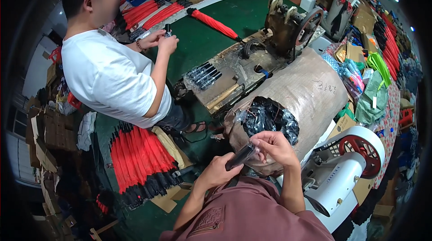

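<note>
A black umbrella handle [241,156], partly in clear plastic film, is held low in front of my body. My left hand [218,170] wraps around its lower end. At the upper end, my right hand [276,146] pinches the loose film between thumb and fingertips. Just beyond them lies a big woven sack [310,92] on its side. Its torn mouth shows many black pieces in shiny plastic [270,117]. Several similar black handles [204,75] lie side by side on a worn wooden bench.
At the left stands a co-worker [110,70] in a white shirt, holding a small black piece. A bundle of red umbrellas [141,160] lies below. An old machine with a wheel [288,27] stands behind the bench; a white machine [337,182] is at my right.
</note>
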Demonstrator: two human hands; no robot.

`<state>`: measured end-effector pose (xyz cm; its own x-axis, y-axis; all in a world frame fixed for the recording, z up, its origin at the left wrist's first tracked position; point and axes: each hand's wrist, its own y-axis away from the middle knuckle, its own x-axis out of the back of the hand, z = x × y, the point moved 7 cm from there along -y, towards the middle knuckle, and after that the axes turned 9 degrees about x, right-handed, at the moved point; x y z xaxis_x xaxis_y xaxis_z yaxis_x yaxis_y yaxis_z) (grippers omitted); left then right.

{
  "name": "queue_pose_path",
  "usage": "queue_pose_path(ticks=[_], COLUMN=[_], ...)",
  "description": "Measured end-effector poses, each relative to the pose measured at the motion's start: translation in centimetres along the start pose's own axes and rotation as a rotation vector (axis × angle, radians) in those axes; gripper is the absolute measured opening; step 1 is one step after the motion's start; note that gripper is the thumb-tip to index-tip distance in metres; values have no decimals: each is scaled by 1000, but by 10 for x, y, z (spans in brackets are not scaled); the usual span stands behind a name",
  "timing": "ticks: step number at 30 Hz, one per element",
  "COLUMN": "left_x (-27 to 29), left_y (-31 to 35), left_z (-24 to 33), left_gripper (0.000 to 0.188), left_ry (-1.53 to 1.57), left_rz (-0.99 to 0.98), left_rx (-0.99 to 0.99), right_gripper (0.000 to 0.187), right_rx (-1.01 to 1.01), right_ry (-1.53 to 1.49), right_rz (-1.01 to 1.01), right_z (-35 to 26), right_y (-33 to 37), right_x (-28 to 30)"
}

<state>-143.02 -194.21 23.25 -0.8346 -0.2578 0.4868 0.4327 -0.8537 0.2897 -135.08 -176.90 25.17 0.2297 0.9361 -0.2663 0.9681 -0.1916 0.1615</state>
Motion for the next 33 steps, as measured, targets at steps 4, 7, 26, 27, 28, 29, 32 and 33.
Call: queue_pose_path(ticks=[4,7,26,27,28,29,32,33], left_x=[4,-2,-23,-25,-24,-22,-15,-9], left_y=[7,17,39,40,40,39,40,39], left_z=[-1,3,20,16,10,7,10,16], left_gripper=[32,28,46,46,45,45,42,40], left_ry=[181,394,1171,1175,1168,1160,1159,1164], left_rz=[-54,-221,-352,-346,-326,-306,-207,-134], left_rx=[65,199,283,288,249,210,166,157], right_gripper=[22,23,49,49,49,49,50,50], right_rx=[108,180,416,416,417,410,262,258], right_ry=[61,173,-639,-654,-669,-672,-238,-240], right_rz=[103,197,257,219,179,176,65,61], right_z=[3,6,10,8,7,10,24,21], right_y=[-4,-9,-23,-24,-25,-23,-18,-17], right_x=[3,10,-45,-48,-51,-53,-69,-70])
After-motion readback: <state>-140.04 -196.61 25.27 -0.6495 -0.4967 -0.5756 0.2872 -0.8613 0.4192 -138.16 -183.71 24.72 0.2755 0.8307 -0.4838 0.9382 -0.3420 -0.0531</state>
